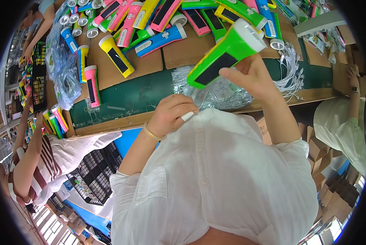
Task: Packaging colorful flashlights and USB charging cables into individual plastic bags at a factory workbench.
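Note:
My right hand [250, 75] grips a green flashlight [234, 45] with a white head and a dark panel along its body. The flashlight is raised above the table and tilted, head toward the upper right. My left hand [170, 114] is closed near the front of my shirt, by the table edge. Something small and white shows at its fingertips; I cannot make out what it is. Below the flashlight lie clear plastic bags [225, 97] at the near edge. A yellow flashlight [117, 57] and a blue flashlight [160, 41] lie beyond my left hand.
Many colourful flashlights are heaped on cardboard [179, 53] at the far side of the green table [126, 96]. White cables [289, 73] lie in a bundle at right. More plastic bags [64, 69] sit at left. People work on both sides; a black crate [94, 173] stands at lower left.

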Tool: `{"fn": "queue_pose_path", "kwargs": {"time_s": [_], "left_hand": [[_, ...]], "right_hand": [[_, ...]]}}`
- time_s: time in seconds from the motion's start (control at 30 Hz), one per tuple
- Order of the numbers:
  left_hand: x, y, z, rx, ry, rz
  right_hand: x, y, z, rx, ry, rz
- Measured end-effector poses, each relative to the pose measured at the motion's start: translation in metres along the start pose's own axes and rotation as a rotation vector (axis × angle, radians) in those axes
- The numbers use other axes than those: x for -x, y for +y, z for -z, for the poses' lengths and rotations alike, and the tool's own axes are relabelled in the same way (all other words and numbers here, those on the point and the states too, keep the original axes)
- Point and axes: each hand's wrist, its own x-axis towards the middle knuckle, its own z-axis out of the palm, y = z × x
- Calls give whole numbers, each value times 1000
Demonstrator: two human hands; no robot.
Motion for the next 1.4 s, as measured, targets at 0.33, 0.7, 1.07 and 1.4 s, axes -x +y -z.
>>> {"fn": "queue_pose_path", "kwargs": {"time_s": [0.33,0.7,1.07,1.4], "left_hand": [[-4,-1,-4,67,240,14],[-24,-18,-28,8,84,118],[-22,-23,-27,-58,65,87],[-17,-21,-26,-189,39,27]], "right_hand": [[-7,-32,0,918,-613,-224],[22,18,20,1051,-468,31],[105,41,175,1545,19,-325],[89,-59,171,863,541,-23]]}}
